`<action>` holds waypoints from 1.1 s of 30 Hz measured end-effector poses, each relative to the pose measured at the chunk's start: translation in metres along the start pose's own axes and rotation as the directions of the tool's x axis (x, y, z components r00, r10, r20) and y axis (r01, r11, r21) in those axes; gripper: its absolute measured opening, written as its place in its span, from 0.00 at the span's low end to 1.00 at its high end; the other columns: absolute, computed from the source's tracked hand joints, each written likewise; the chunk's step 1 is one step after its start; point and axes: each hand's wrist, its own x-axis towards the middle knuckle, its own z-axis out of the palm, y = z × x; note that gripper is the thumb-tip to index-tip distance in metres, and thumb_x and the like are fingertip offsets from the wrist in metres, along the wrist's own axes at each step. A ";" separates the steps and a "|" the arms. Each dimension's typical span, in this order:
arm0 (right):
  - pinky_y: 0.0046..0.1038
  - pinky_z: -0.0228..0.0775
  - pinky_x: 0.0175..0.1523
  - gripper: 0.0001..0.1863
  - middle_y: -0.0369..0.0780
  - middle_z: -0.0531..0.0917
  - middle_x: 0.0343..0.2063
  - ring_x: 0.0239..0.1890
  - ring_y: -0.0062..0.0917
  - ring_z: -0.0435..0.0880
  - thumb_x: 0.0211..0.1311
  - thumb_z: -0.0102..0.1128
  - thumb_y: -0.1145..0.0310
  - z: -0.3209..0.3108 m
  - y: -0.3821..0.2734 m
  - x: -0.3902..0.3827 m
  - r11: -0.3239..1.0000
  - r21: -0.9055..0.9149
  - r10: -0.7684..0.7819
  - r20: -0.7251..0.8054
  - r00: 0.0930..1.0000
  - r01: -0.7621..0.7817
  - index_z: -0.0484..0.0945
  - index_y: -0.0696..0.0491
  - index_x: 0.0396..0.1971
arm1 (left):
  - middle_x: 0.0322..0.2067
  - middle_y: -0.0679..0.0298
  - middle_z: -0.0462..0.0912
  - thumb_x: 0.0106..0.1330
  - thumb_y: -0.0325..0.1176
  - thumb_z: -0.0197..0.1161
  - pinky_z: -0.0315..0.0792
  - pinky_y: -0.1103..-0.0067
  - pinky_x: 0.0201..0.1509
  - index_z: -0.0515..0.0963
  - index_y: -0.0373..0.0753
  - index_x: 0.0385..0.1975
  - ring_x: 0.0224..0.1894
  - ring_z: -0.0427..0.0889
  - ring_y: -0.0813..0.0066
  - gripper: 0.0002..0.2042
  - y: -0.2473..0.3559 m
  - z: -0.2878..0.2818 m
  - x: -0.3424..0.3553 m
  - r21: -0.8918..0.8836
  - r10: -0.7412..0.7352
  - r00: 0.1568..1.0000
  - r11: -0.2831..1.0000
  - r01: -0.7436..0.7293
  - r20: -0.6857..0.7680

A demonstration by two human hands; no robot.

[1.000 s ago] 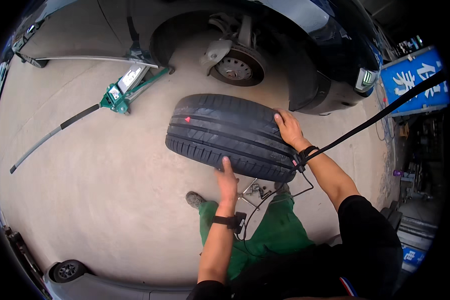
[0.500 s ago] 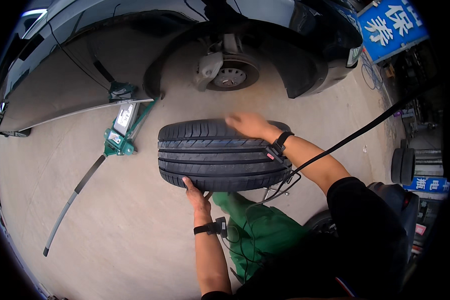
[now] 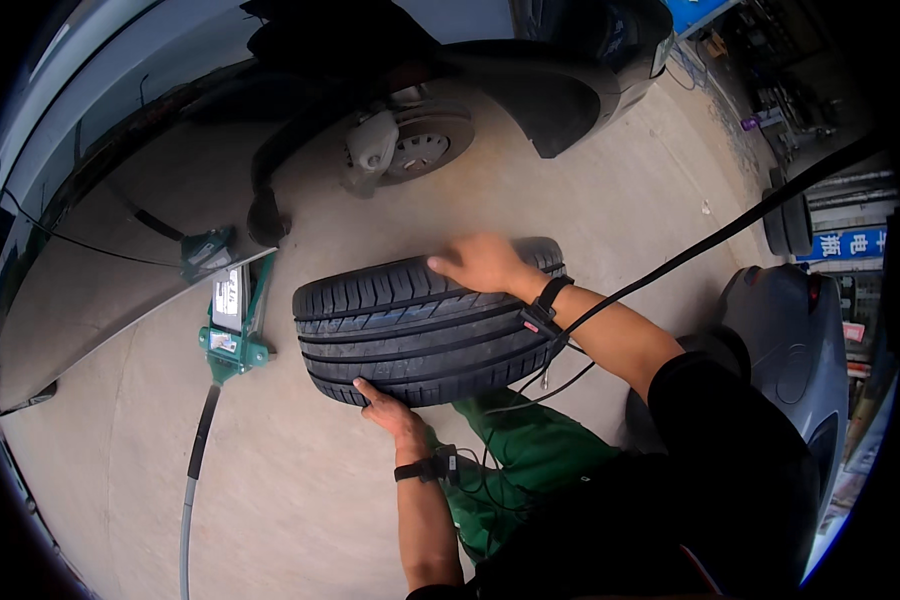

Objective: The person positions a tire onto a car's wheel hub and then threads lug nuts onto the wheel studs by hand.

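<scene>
A black car tire (image 3: 420,325) stands upright in front of me, its grooved tread turned up toward me and slightly slanted. My left hand (image 3: 388,408) grips its near edge, with the thumb on the tread and the other fingers hidden beneath the sidewall. Over the far edge lies my right hand (image 3: 485,264), thumb on the tread and fingers curled out of sight behind the rubber. Beyond the tire, the dark car's wheel hub with its brake disc (image 3: 430,145) and caliper (image 3: 373,145) sits bare inside the wheel arch.
A green floor jack (image 3: 232,345) reaches under the car's side at left, its long handle (image 3: 202,440) pointing toward me. A black cable (image 3: 710,255) crosses the right side. Stacked tires (image 3: 788,220) and a grey car (image 3: 785,340) stand at right.
The tire has tilted, its right end swinging away from me. My right hand has shifted slightly left and settled on the far edge. My view has turned, so the car and jack appear displaced.
</scene>
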 end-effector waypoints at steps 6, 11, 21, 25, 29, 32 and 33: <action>0.41 0.73 0.59 0.39 0.49 0.86 0.45 0.52 0.44 0.83 0.70 0.41 0.33 0.035 0.023 -0.052 0.959 0.152 0.249 -0.039 0.968 -0.240 0.83 0.55 0.50 | 0.55 0.31 0.71 0.70 0.69 0.50 0.72 0.68 0.62 0.59 0.13 0.54 0.54 0.78 0.49 0.48 -0.007 -0.002 0.025 0.292 0.044 0.997 0.954 -0.062 0.065; 0.42 0.73 0.56 0.38 0.50 0.87 0.41 0.49 0.48 0.83 0.71 0.39 0.33 0.063 0.050 -0.113 0.852 0.295 0.485 -0.135 0.864 -0.432 0.83 0.53 0.50 | 0.56 0.30 0.69 0.71 0.64 0.54 0.71 0.68 0.62 0.57 0.15 0.56 0.57 0.76 0.48 0.45 -0.018 0.018 0.027 0.344 0.211 0.941 0.891 -0.297 0.266; 0.42 0.71 0.57 0.37 0.58 0.84 0.42 0.51 0.53 0.81 0.75 0.38 0.37 0.133 0.107 -0.237 0.498 0.651 0.842 -0.205 0.498 -0.573 0.83 0.59 0.48 | 0.55 0.29 0.64 0.68 0.54 0.64 0.66 0.61 0.65 0.52 0.12 0.58 0.58 0.69 0.36 0.44 -0.043 0.097 -0.015 0.392 0.415 0.661 0.565 -0.726 0.625; 0.41 0.69 0.59 0.40 0.59 0.83 0.47 0.55 0.54 0.79 0.75 0.36 0.36 0.172 0.098 -0.270 0.279 0.723 0.950 -0.111 0.292 -0.632 0.80 0.60 0.55 | 0.57 0.27 0.63 0.67 0.56 0.65 0.65 0.62 0.67 0.55 0.13 0.57 0.61 0.68 0.34 0.45 -0.040 0.135 -0.028 0.406 0.352 0.555 0.414 -0.814 0.754; 0.43 0.66 0.62 0.43 0.59 0.82 0.49 0.56 0.55 0.78 0.74 0.29 0.34 0.209 0.050 -0.275 0.088 0.815 0.994 -0.031 0.108 -0.572 0.79 0.59 0.57 | 0.61 0.27 0.64 0.66 0.60 0.62 0.67 0.63 0.68 0.54 0.15 0.61 0.64 0.69 0.35 0.47 -0.007 0.167 -0.044 0.443 0.115 0.475 0.228 -0.867 0.872; 0.43 0.64 0.63 0.44 0.59 0.81 0.53 0.59 0.55 0.75 0.74 0.25 0.33 0.228 0.003 -0.265 -0.070 0.901 0.996 0.090 0.025 -0.428 0.76 0.58 0.60 | 0.61 0.30 0.66 0.66 0.60 0.62 0.67 0.63 0.69 0.53 0.17 0.64 0.64 0.69 0.36 0.48 0.002 0.164 -0.065 0.407 0.096 0.414 0.083 -0.910 0.905; 0.42 0.64 0.65 0.45 0.59 0.79 0.55 0.61 0.54 0.74 0.74 0.25 0.33 0.235 -0.011 -0.259 -0.049 0.925 0.998 0.062 0.023 -0.377 0.74 0.59 0.61 | 0.64 0.33 0.65 0.65 0.60 0.62 0.66 0.61 0.70 0.52 0.21 0.68 0.66 0.67 0.37 0.48 -0.003 0.146 -0.071 0.335 0.164 0.337 0.038 -0.941 0.927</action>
